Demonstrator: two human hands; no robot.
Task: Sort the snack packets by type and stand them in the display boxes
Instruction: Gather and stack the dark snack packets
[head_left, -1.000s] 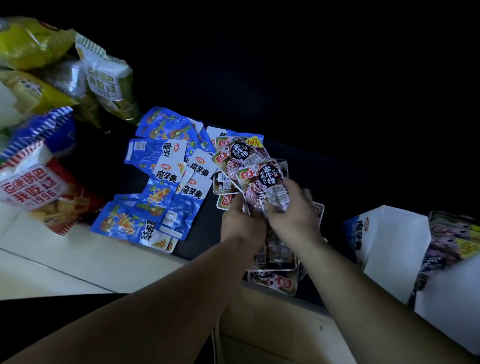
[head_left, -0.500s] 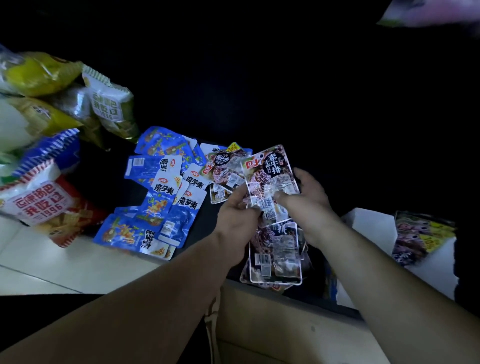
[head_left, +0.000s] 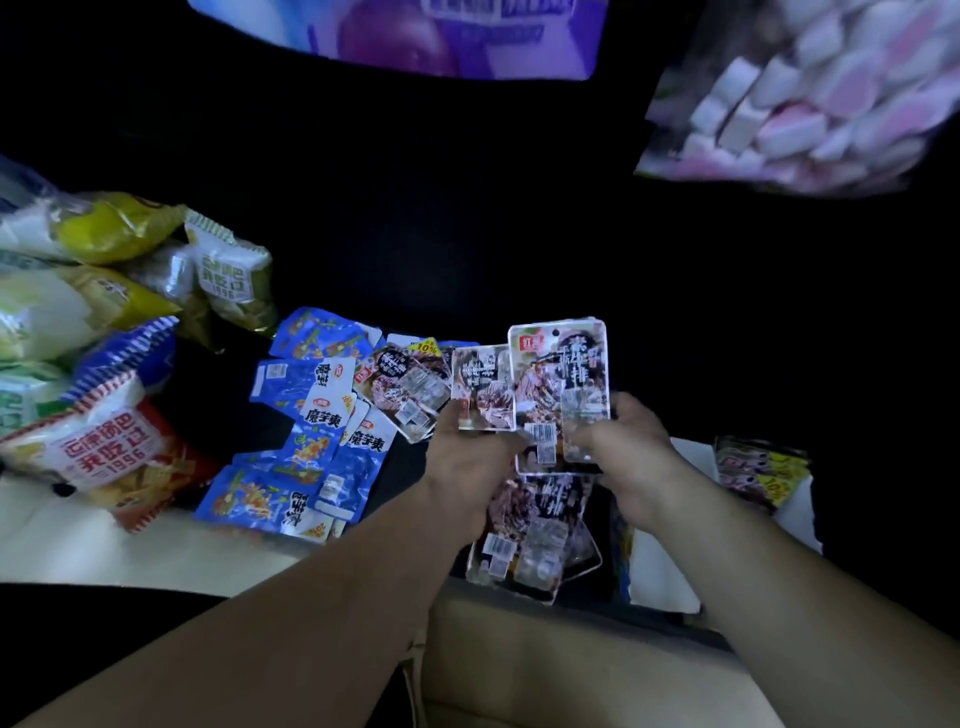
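Fanned dark packets (head_left: 558, 384) held upright, blue packets (head_left: 311, 431) scattered flat leftward, white display box (head_left: 665, 571) perhaps part-filled.

Blue packets (head_left: 311, 457): white label patches, black lettering, orange-yellow food pics. Dark packets (head_left: 558, 384): brownish-purple w/ clear edges, black title patch, small red logo, white barcode stickers, some w/ a yellow tag. Big bags at left: yellow bag (head_left: 119, 226), white-green bag (head_left: 228, 270), blue-white striped bag (head_left: 130, 353), white bag (head_left: 104, 452) w/ red lettering & orange bottom; box (head_left: 665, 566) is white w/ blue side, top pack (head_left: 415, 36) purple-blue, top-right pack (head_left: 810, 98) pink & white cubes.
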